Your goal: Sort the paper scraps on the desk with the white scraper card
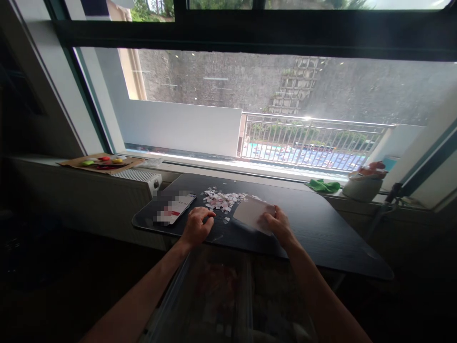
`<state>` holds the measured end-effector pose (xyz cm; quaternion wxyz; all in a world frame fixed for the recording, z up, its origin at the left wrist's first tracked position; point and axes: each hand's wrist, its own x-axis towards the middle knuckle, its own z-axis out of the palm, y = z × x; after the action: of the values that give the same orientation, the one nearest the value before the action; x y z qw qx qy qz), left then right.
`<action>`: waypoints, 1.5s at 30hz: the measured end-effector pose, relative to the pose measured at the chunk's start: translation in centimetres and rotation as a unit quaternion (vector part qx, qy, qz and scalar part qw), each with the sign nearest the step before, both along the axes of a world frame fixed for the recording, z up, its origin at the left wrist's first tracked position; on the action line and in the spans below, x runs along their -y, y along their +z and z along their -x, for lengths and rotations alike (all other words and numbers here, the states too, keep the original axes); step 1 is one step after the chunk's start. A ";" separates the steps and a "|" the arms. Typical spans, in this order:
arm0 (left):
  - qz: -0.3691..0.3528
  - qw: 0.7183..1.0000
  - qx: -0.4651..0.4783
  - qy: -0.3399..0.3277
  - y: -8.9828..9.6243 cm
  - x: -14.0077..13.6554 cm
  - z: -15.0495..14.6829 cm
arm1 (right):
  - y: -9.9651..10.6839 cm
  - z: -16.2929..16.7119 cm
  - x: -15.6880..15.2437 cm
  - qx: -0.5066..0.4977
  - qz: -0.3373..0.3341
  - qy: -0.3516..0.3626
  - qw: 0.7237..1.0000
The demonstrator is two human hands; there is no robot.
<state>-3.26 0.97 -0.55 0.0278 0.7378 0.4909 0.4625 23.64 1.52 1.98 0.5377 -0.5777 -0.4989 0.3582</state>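
Note:
A pale, flat sheet of paper is held by its right edge in my right hand, thumb on top. It tilts over the black table. Small cut paper pieces lie in a loose heap at the sheet's left side, and a single scrap sits nearer me. My left hand rests at the table's front edge with its fingers curled together; whatever may be inside them is hidden. Just left of it lies a phone with a lit, partly blurred screen.
Close below the table edge stands a clear plastic container with dim contents. A radiator adjoins the table at left. On the sill are a brown board with colourful items, a green cloth and a pale pot.

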 end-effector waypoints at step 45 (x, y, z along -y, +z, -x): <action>0.022 0.999 0.025 -0.002 0.3 0.0 0.1 | -0.3 3.9 1.6 -0.014 0.061 0.126 0.990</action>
<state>-3.36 0.93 -0.29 0.0569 0.7261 0.4990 0.4697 19.75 -0.07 1.71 0.4592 -0.5367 -0.5372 0.4609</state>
